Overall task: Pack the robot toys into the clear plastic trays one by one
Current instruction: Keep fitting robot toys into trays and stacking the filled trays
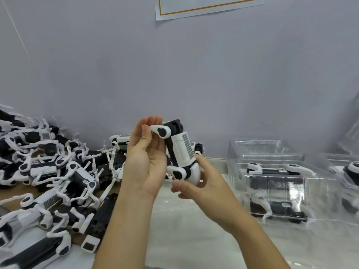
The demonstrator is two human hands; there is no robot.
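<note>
The left hand pinches a white leg of the robot toy between thumb and curled fingertips, at the toy's upper end — the palm faces the camera and the forearm rises from the bottom edge at about six o'clock. The right hand grips the toy's lower, rounded white end; its thumb lies along the near side, the index finger reaches up over the body, and the remaining fingers are hidden behind, so how they lie cannot be told. That wrist bends inward, the forearm coming up from about five o'clock.

The toy is held in the air at the centre of view, body nearly upright and tilted slightly, clear of the table, its printed label facing the camera. My reading is that the legs are being folded or checked before it goes into a tray.

As for progress: at three o'clock a clear plastic tray already holds packed toys, and another tray at the right edge also shows one inside. A stack of empty trays stands just behind them. At nine o'clock a large heap of loose toys lies waiting — so, judging by that heap, most of the work is left.
</note>
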